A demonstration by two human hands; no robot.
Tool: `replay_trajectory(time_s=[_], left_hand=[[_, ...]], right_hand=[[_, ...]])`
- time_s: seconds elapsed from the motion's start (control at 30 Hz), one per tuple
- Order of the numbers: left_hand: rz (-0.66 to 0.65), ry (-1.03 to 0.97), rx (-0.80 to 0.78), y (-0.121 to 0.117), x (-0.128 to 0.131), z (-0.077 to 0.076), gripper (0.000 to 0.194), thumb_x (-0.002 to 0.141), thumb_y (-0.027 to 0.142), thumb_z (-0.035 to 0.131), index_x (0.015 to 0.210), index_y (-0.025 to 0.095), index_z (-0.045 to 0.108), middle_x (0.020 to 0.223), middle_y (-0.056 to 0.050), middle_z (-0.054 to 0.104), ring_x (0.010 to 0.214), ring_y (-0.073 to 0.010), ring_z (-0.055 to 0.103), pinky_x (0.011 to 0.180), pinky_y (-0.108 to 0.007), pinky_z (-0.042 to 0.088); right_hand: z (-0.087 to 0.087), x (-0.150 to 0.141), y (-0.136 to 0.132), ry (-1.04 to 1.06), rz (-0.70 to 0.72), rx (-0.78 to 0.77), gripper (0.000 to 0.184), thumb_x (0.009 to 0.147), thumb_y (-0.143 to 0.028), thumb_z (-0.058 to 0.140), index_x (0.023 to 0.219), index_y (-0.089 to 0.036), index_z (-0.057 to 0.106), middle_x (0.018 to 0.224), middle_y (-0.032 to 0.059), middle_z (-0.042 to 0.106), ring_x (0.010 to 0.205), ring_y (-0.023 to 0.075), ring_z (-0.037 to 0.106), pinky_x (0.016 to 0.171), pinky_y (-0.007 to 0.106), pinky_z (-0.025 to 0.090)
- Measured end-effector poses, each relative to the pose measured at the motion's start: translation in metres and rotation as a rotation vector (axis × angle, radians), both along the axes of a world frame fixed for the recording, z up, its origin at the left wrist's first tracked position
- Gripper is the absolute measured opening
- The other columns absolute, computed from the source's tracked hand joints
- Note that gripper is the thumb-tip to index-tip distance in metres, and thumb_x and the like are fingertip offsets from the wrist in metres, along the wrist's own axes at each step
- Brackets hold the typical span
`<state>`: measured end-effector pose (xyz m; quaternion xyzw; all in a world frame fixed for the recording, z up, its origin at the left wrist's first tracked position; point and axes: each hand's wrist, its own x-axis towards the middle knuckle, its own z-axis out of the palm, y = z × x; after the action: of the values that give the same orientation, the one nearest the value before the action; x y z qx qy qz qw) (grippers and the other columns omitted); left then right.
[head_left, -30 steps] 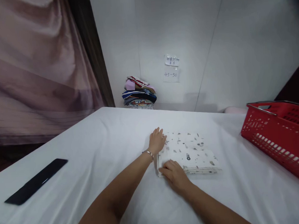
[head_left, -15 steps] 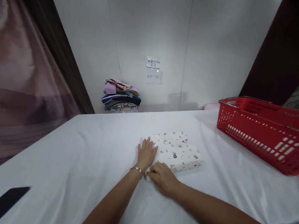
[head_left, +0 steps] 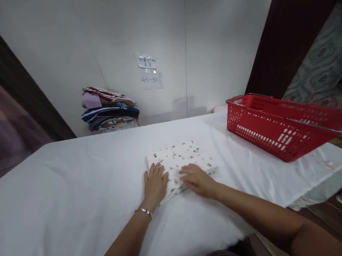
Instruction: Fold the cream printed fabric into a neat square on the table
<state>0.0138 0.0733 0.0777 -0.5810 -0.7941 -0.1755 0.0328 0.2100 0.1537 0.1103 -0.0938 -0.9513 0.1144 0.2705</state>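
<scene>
A folded white cloth [head_left: 187, 155] with small scattered prints lies flat on the white-covered table. My left hand [head_left: 156, 185], with a bracelet at the wrist, rests on the cloth's left side, fingers spread. Over the near edge, right of the left hand, is my right hand [head_left: 197, 180]; its fingers are stretched out over the fabric and a little blurred. Neither hand grips the cloth. The layers of the fold show along the near edge.
A red plastic basket [head_left: 260, 124] with metal handles stands on the table [head_left: 75, 180] at the right. Behind the table's far edge is a stack of folded clothes [head_left: 110, 110]. Two paper notes [head_left: 151, 79] hang on the wall.
My view has turned to the right, bringing more of the basket and the table's right edge into sight. My right hand has moved from the near left corner rightward along the cloth, its fingers now extended.
</scene>
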Motion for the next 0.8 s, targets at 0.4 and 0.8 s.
replay_trajectory(time_s=[0.4, 0.8], left_hand=[[-0.005, 0.064, 0.000, -0.001, 0.003, 0.001, 0.043, 0.090, 0.037, 0.027, 0.124, 0.021, 0.048, 0.142, -0.005, 0.036, 0.135, -0.0254, 0.019, 0.106, -0.055, 0.014], [0.160, -0.081, -0.002, -0.004, 0.005, 0.001, 0.055, 0.088, 0.046, 0.031, 0.135, 0.016, 0.035, 0.149, -0.011, 0.018, 0.135, -0.0282, 0.016, 0.105, -0.048, 0.023]], right_hand=[[-0.033, 0.046, 0.089, -0.152, -0.514, -0.641, 0.050, 0.086, -0.045, 0.046, 0.130, -0.021, 0.046, 0.146, 0.0061, 0.027, 0.132, 0.0247, 0.027, 0.105, 0.037, 0.027], [-0.011, 0.002, 0.151, -0.151, -0.813, -0.920, 0.078, 0.068, -0.044, 0.068, 0.132, -0.008, 0.041, 0.128, 0.0214, 0.048, 0.109, 0.0323, 0.053, 0.084, 0.038, 0.046]])
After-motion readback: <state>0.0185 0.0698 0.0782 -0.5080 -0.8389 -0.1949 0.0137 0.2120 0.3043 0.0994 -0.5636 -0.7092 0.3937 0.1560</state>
